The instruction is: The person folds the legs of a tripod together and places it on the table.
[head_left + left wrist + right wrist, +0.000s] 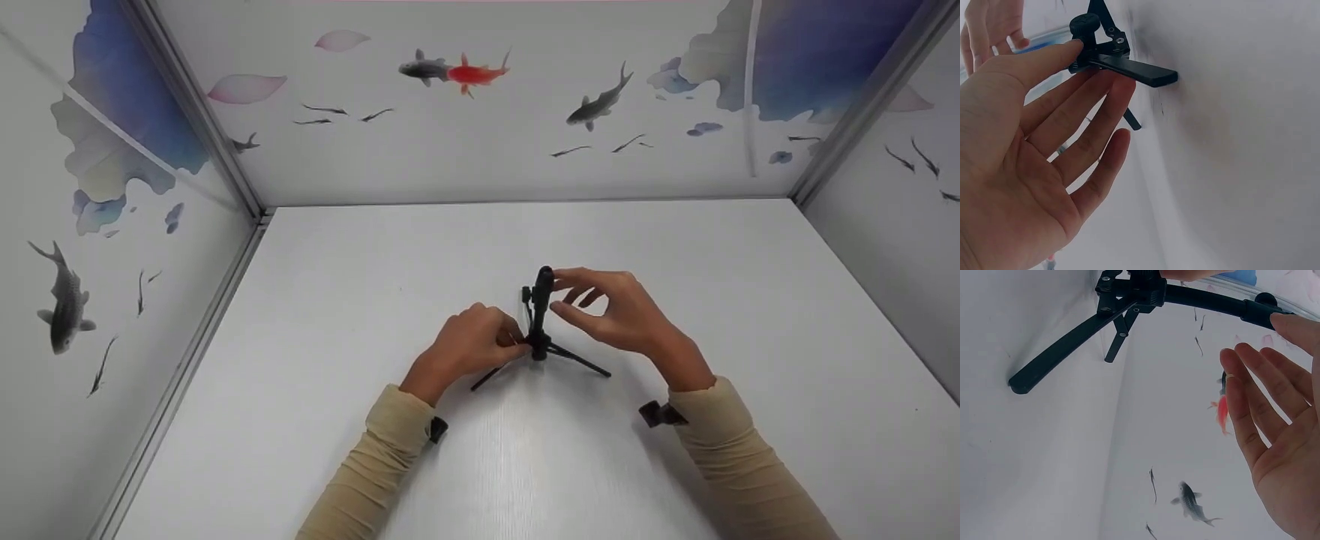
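A small black tripod [543,300] stands upright on the white table, its legs spread. With thumb and fingers, my left hand [480,337] pinches it low down, at the hub where the legs meet. In the left wrist view the thumb lies against a round knob [1085,23], and the fingers are under a flat leg [1140,70]. My right hand [619,311] is beside the top of the post [1207,298]. One of its digits touches the post near the upper end, while the other fingers are loosely extended and apart from it.
The white tabletop [337,255] is enclosed by panels printed with fish and petals. A back wall [480,150] rises behind the tripod, and a metal frame edge [187,367] runs along the left. Dark cameras sit at both sleeve cuffs.
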The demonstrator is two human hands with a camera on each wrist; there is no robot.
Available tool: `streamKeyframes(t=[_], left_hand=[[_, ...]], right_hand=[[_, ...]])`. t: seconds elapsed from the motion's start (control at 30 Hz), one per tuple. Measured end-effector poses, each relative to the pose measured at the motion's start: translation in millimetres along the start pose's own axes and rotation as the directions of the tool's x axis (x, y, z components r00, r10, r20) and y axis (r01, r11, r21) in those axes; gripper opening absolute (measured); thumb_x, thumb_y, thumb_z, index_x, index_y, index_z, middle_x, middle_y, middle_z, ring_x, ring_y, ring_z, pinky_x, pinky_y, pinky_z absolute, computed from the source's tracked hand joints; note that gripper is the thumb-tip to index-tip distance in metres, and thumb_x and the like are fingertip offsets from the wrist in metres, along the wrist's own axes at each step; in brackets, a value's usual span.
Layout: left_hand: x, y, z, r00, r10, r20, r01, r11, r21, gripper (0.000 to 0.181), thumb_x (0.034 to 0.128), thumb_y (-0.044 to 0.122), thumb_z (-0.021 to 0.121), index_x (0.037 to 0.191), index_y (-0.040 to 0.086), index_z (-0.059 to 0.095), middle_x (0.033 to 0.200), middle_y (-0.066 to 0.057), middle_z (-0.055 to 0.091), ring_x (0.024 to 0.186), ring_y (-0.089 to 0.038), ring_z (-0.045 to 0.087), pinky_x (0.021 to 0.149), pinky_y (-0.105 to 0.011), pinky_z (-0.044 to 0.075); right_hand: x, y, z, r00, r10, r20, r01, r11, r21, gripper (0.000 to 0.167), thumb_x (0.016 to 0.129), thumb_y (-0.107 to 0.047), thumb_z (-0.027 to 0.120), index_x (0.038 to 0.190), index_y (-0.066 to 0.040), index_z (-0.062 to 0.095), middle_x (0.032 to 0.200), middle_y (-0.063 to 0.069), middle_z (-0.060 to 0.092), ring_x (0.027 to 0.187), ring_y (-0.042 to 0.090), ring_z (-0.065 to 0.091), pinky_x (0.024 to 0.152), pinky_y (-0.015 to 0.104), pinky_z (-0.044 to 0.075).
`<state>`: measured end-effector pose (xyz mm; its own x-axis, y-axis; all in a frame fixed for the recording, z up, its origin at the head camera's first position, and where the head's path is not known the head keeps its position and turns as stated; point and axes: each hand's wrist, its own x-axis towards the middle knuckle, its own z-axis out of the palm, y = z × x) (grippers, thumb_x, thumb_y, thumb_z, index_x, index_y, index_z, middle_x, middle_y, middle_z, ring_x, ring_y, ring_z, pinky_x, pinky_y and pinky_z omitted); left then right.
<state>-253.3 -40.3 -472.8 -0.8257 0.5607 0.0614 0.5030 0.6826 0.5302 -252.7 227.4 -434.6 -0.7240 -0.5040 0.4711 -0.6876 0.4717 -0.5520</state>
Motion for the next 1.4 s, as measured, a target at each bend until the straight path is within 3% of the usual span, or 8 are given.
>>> streamKeyframes(t=[0.17, 0.37, 0.73, 0.97, 1.2, 1.4], left_hand=[[1.3, -0.2, 3.0, 1.000, 0.024, -0.003, -0.025, 0.999, -0.029, 0.017, 0.0971, 0.032, 0.082, 0.103, 0.017, 0.088, 0.084, 0.008, 0.082, 0.073, 0.000, 0.068, 0.066, -0.024, 0.054], [2.0, -1.4, 5.4, 0.997, 0.078, -0.017, -0.079, 0.993, -0.086, 0.009, 0.0967, 0.023, 0.082, 0.099, 0.015, 0.086, 0.078, 0.008, 0.079, 0.066, -0.001, 0.061, 0.061, -0.021, 0.047], [1.4, 0.8, 5.2, 0.999, 0.051, -0.014, -0.052, 0.992, -0.112, 0.008, 0.0959, 0.019, 0.079, 0.100, 0.017, 0.085, 0.079, 0.009, 0.079, 0.065, 0.000, 0.061, 0.061, -0.020, 0.049], [2.0, 5.5, 4.4, 0.998, 0.049, -0.033, -0.051, 0.998, -0.049, 0.008, 0.0949, 0.020, 0.080, 0.099, 0.016, 0.086, 0.077, 0.009, 0.078, 0.066, -0.002, 0.058, 0.062, -0.022, 0.047], [3.4, 7.0, 4.5, 0.995, 0.073, -0.061, -0.071, 0.997, 0.027, 0.008, 0.0934, 0.024, 0.081, 0.090, 0.017, 0.083, 0.067, 0.012, 0.070, 0.064, -0.004, 0.050, 0.058, -0.022, 0.040], [2.9, 7.0, 5.6, 0.993, 0.090, -0.082, -0.086, 0.995, 0.048, 0.008, 0.0922, 0.025, 0.081, 0.089, 0.018, 0.084, 0.069, 0.012, 0.074, 0.065, -0.001, 0.053, 0.060, -0.021, 0.043]], right_hand=[[0.7, -1.9, 1.5, 1.000, -0.014, 0.006, 0.014, 1.000, 0.012, 0.037, 0.101, -0.022, 0.079, 0.138, -0.026, 0.074, 0.128, -0.009, 0.079, 0.093, 0.010, 0.078, 0.077, 0.041, 0.066], [1.5, -4.1, 5.2, 0.999, -0.041, -0.002, 0.041, 0.999, 0.006, 0.033, 0.101, -0.020, 0.079, 0.133, -0.025, 0.076, 0.124, -0.010, 0.080, 0.092, 0.010, 0.078, 0.075, 0.031, 0.064], [2.6, -4.7, 11.8, 0.997, -0.070, -0.020, 0.071, 0.997, 0.026, 0.026, 0.101, -0.017, 0.078, 0.127, -0.023, 0.078, 0.118, -0.009, 0.081, 0.093, 0.010, 0.079, 0.075, 0.029, 0.064], [3.4, -4.1, 13.3, 0.995, -0.092, -0.031, 0.093, 0.995, 0.029, 0.024, 0.101, -0.014, 0.078, 0.125, -0.017, 0.079, 0.117, -0.005, 0.082, 0.096, 0.013, 0.079, 0.075, 0.029, 0.064], [3.8, -3.8, 13.4, 0.995, -0.091, -0.035, 0.092, 0.995, 0.031, 0.025, 0.101, -0.013, 0.078, 0.126, -0.017, 0.079, 0.116, -0.005, 0.082, 0.095, 0.013, 0.079, 0.074, 0.028, 0.063], [3.1, -3.2, 13.3, 0.996, -0.085, -0.030, 0.086, 0.996, 0.036, 0.025, 0.101, -0.014, 0.079, 0.125, -0.019, 0.079, 0.115, -0.006, 0.082, 0.095, 0.011, 0.079, 0.073, 0.028, 0.063]])
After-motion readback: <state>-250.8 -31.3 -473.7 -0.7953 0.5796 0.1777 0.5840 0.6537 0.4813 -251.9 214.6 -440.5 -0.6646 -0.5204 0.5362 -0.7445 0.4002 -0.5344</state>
